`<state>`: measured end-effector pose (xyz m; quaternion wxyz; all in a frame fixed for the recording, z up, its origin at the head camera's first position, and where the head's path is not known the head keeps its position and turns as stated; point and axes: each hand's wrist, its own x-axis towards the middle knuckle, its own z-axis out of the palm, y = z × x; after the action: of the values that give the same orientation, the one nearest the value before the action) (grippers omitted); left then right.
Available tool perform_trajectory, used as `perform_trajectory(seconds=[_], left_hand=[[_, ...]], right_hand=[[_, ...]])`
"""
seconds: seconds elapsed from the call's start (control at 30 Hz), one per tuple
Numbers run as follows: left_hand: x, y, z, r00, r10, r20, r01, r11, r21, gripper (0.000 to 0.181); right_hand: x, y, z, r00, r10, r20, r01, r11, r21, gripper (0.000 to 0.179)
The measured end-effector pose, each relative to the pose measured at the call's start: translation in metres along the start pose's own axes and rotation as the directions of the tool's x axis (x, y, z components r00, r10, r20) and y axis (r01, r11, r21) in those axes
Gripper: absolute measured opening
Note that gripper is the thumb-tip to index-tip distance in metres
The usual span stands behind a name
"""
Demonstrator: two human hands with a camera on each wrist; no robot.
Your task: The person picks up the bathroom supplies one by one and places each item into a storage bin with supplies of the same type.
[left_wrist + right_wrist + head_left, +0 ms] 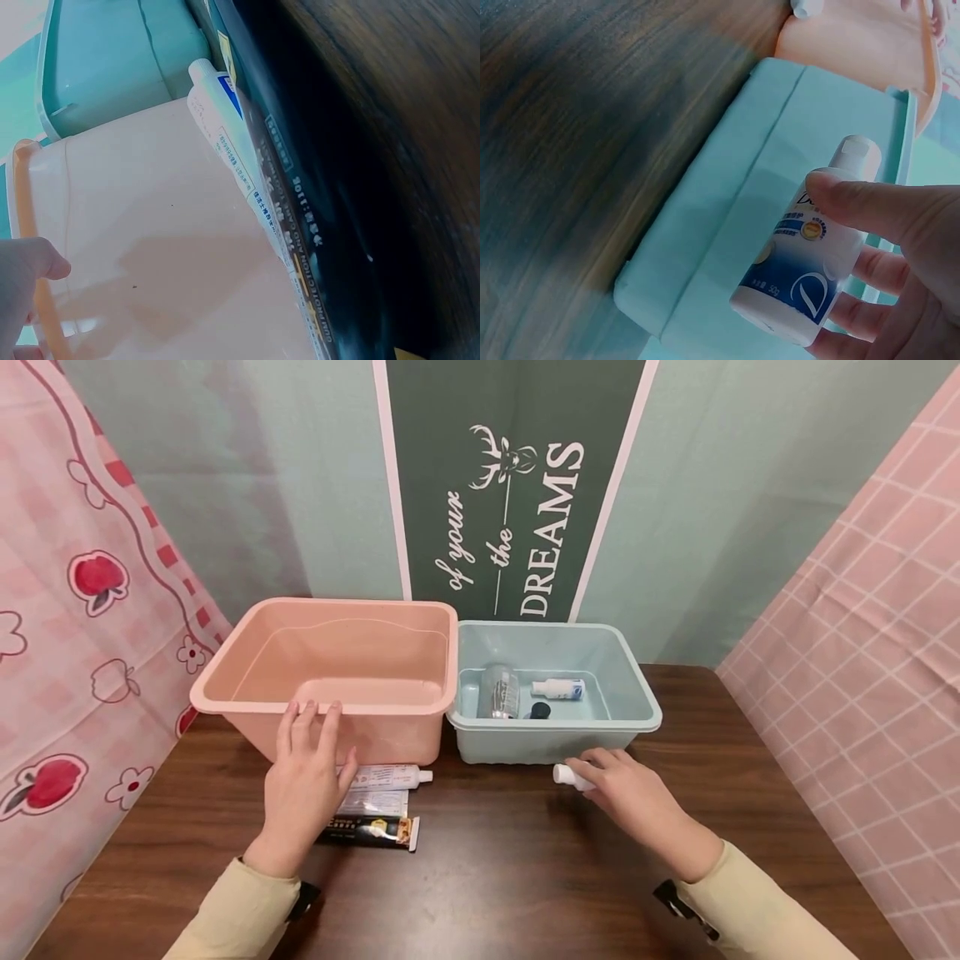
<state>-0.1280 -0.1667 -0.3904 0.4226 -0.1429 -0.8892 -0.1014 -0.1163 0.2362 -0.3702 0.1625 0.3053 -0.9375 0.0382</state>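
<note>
A small white and blue bottle (pixel 799 255) is gripped in my right hand (pixel 626 789), thumb across its label and fingers behind it. In the head view it is just in front of the blue bin (pixel 517 747), its white cap pointing left. My left hand (pixel 303 785) rests its fingertips on the front rim of the pink bin (pixel 390 727). Beside that hand, against the bin's base, lie a white tube (pixel 390 777) with a white cap and a black toothpaste tube (pixel 375 831). Another pale printed item (pixel 382 802) lies between them, partly hidden.
Inside the blue bin are a clear bottle (pixel 498 689), a white and blue bottle (pixel 558 688) and a dark-capped item (pixel 539 711). The two bins stand side by side on a dark wooden table (pixel 487 877). Curtains (pixel 847 635) enclose the back and sides.
</note>
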Motion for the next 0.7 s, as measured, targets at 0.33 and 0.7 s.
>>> perform_trajectory(seconds=[0.33,0.7], left_hand=[[0.0,0.001,0.002,1.0,-0.013,-0.005,0.012,1.0,-0.009,0.059],[0.0,0.001,0.001,0.999,-0.013,-0.031,0.013,1.0,-0.005,0.059]], right_hand=[[0.0,0.002,-0.008,1.0,-0.01,-0.007,0.011,1.0,0.016,0.044],[0.001,0.006,-0.02,0.997,-0.037,-0.062,0.038,0.999,0.019,0.045]])
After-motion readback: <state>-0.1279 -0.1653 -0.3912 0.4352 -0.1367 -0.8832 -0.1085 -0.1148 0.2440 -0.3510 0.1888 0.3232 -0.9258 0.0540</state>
